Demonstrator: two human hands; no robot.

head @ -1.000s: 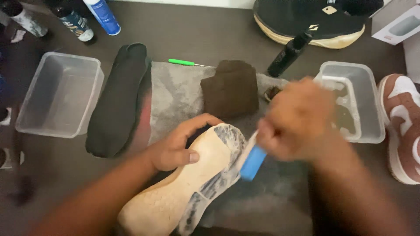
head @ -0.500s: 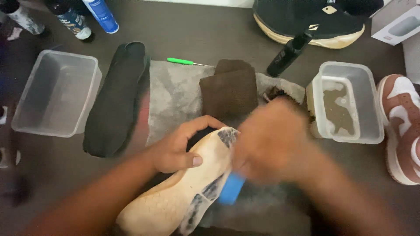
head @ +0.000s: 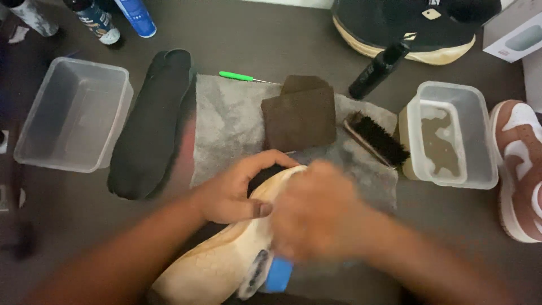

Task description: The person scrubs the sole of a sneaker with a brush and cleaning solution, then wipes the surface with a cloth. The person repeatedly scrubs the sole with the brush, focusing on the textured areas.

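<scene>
My left hand (head: pixel 234 192) grips a shoe (head: pixel 220 262) turned sole-up, thumb pressed on the tan sole near the toe. The sole shows grey foamy patches. My right hand (head: pixel 313 217), blurred, is closed around a blue-handled brush (head: pixel 279 275) and lies over the sole's front half. Only the blue end of the brush shows below the fist. The shoe rests over a grey towel (head: pixel 226 124) spread on the dark table.
A folded brown cloth (head: pixel 299 116) and a dark bristle brush (head: pixel 375 138) lie on the towel. A black insole (head: pixel 149 127), an empty clear tub (head: pixel 73 113), a tub of murky water (head: pixel 449 135), a black bottle (head: pixel 378 70), a green tool (head: pixel 237 76), spray cans and other shoes surround it.
My right hand with the blue brush has swept left and down across the sole, from the toe's right edge to over its middle. The bristle brush behind is now uncovered.
</scene>
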